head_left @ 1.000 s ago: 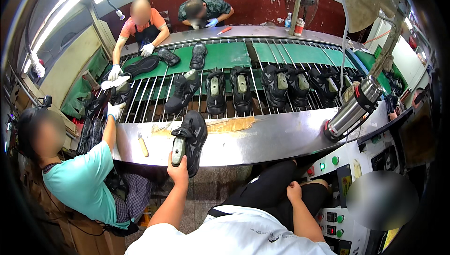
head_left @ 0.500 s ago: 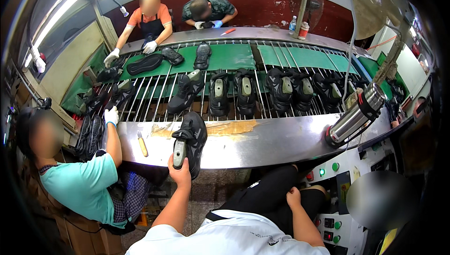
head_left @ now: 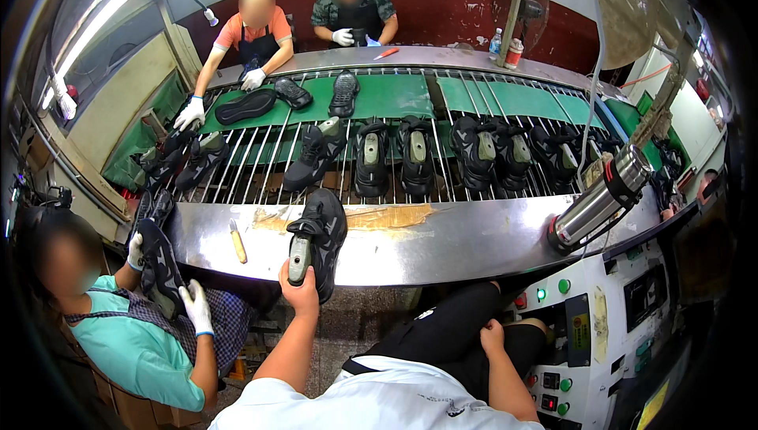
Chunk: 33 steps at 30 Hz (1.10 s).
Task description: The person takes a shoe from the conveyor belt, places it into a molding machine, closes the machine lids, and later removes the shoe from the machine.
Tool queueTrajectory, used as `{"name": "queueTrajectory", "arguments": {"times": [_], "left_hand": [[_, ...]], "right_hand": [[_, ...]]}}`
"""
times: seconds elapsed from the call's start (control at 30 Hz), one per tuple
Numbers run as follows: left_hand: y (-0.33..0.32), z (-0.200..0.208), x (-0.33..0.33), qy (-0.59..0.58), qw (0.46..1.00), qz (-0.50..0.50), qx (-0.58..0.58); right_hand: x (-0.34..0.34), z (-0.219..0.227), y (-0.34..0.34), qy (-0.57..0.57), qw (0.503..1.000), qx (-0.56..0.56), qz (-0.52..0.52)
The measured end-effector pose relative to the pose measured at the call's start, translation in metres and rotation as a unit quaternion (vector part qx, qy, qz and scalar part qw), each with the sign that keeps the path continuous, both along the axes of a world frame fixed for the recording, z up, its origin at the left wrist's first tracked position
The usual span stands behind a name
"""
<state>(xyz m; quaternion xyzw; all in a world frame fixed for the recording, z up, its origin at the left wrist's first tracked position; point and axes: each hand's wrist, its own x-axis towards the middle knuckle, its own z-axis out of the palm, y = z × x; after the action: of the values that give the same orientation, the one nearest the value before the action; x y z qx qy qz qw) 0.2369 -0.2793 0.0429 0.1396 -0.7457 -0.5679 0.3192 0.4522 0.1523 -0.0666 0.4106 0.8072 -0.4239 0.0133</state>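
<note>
My left hand grips a black sneaker at its heel end, by the pale grey-green shoe last standing out of its collar. The shoe's toe points away from me over the front edge of the metal bench top. On my dark-clad thigh rests my right hand, fingers curled together, with nothing visible in it. Left of the held shoe, a small wooden-handled knife lies on the metal. Beyond the bench, several black sneakers on lasts, such as this sneaker, stand on the roller rack.
A steel thermos leans at the right. Below it is a white control panel with buttons. At left, a co-worker in turquoise holds a black shoe. Two people work across the conveyor, near a red knife.
The co-worker at left has drawn back from the rack and now holds a shoe in both hands. A far person's head has lifted. My hands have barely moved.
</note>
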Motion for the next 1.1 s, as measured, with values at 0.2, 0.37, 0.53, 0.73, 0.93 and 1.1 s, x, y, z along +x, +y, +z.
{"name": "queueTrajectory", "arguments": {"times": [0.2, 0.37, 0.53, 0.73, 0.93, 1.1], "left_hand": [[-0.013, 0.027, -0.003, -0.066, 0.993, -0.056, -0.078], [-0.034, 0.075, -0.054, -0.001, 0.987, -0.11, -0.114], [0.003, 0.119, -0.129, 0.084, 0.984, -0.152, -0.04], [0.02, 0.116, -0.25, -0.006, 0.968, -0.247, -0.043], [0.021, 0.052, -0.275, -0.187, 0.902, -0.373, -0.113], [0.041, 0.068, -0.245, -0.288, 0.801, -0.493, -0.18]], "right_hand": [[0.006, 0.0, -0.001, -0.002, 1.0, -0.007, 0.003], [0.006, 0.008, -0.007, 0.016, 1.0, 0.011, 0.001], [0.009, 0.007, -0.007, -0.022, 1.0, 0.008, 0.003], [0.018, 0.002, -0.008, 0.008, 1.0, -0.018, -0.014], [0.025, -0.005, -0.008, 0.013, 0.998, -0.037, -0.045], [0.024, -0.011, -0.008, -0.004, 1.0, 0.001, -0.012]]}}
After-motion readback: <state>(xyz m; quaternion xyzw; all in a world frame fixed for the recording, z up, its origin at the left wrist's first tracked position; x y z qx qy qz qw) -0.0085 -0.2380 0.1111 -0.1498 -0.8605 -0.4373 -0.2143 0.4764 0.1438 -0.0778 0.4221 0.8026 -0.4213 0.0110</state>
